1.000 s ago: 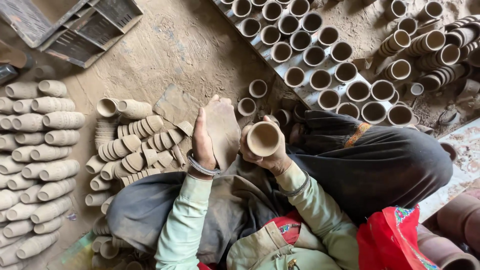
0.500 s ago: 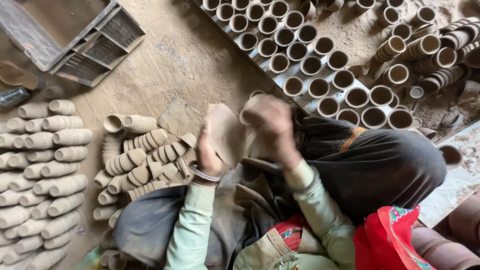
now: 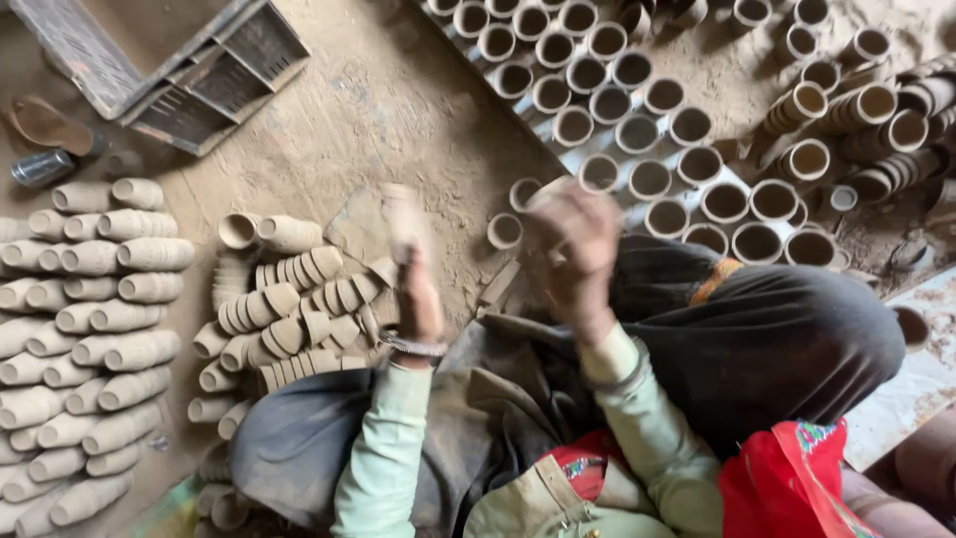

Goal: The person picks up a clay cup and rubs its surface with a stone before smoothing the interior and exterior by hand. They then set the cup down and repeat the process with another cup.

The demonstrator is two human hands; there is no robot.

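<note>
Down on the dusty earthen floor (image 3: 398,110), both hands are up over the lap, and both are blurred. At the centre, the right hand (image 3: 578,239) looks curled around a small pale unfired clay cup (image 3: 550,189), its rim just showing at the fingertips; the blur leaves me unable to say how firmly the fingers close on it. Just to nine o'clock of it, the left hand (image 3: 413,289) stands edge-on with fingers straight and together, holding nothing I can make out, a metal bangle (image 3: 413,347) on the wrist.

Up at twelve to two o'clock, rows of upright round clay cups (image 3: 617,100) stand mouth-up, dozens set out. Two loose upright cups (image 3: 505,231) sit near the right hand, at its nine o'clock. Over at nine o'clock, nested stacks of clay cups lying on their sides (image 3: 289,319) crowd beside the left knee, and further out long pale stacked columns of cups (image 3: 90,329) fill the edge.

By my reading, a good share stands done in rows, yet plenty in the stacks waits.
</note>
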